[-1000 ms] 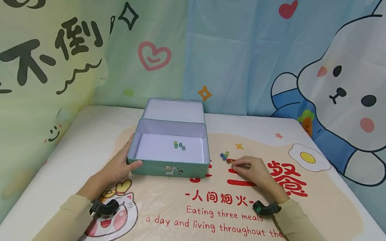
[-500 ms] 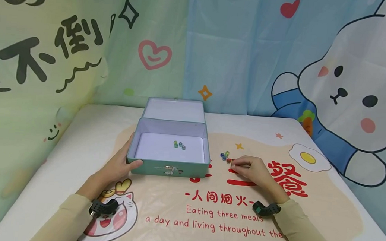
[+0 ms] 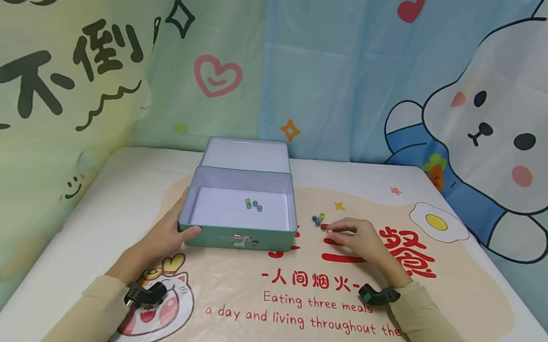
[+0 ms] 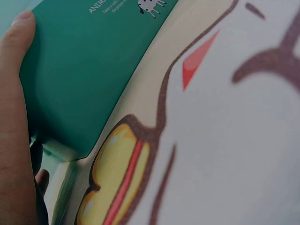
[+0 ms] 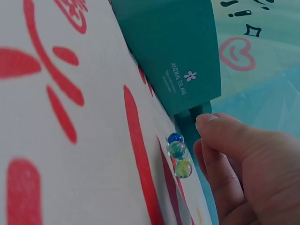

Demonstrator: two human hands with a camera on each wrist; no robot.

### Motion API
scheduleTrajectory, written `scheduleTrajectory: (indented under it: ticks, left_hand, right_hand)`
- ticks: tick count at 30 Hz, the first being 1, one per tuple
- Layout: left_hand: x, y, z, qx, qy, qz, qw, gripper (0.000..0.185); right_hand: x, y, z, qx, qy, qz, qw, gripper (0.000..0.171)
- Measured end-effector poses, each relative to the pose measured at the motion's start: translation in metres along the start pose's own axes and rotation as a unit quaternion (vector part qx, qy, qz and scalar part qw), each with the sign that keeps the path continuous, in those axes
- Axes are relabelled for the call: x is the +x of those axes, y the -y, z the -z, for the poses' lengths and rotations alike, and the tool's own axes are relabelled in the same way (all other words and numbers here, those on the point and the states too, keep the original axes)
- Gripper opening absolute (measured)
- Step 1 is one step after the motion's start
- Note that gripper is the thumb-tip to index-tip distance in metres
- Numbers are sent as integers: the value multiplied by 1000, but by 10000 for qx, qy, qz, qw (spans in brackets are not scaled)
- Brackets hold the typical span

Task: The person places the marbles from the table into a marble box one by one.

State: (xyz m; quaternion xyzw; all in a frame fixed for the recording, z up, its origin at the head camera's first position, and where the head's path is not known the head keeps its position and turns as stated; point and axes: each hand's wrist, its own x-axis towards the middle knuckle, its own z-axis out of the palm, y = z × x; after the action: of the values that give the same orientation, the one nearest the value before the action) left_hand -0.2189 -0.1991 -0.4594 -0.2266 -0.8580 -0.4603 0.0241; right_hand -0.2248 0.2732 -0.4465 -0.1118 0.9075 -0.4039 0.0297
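Observation:
A green tin box (image 3: pixel 236 240) stands open on the mat, its lid (image 3: pixel 246 156) tipped back. Three small glass marbles (image 3: pixel 253 205) lie on its white floor. My left hand (image 3: pixel 169 235) holds the box's front-left corner, thumb on the front wall (image 4: pixel 93 70) and fingers along the side. Three more marbles (image 3: pixel 318 219), blue, green and yellow, sit on the mat just right of the box (image 5: pixel 173 51). My right hand (image 3: pixel 352 239) rests on the mat with curled fingers, its fingertips (image 5: pixel 206 124) right beside those marbles (image 5: pixel 178 152). Whether it pinches anything is hidden.
The table carries a printed plastic mat (image 3: pixel 321 312) with red lettering and a cartoon cat. Printed cloth backdrops (image 3: pixel 357 76) hang close behind and at both sides. A black wrist mount sits on each forearm.

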Motion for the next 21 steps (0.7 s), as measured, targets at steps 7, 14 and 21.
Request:
scheduleTrajectory:
  ticks: [7, 14, 21]
  left_hand:
    - [0, 0, 2, 23, 16, -17, 10000, 102]
    - [0, 0, 3, -39, 37, -75, 10000, 103]
    - [0, 1, 2, -61, 39, -39, 10000, 102]
  right_hand:
    - [-1, 6, 1, 88, 8, 167, 9998, 26]
    - [-2, 17, 0, 49, -10, 312, 9995, 31]
    - [-3, 21, 2, 66, -36, 318, 9995, 27]
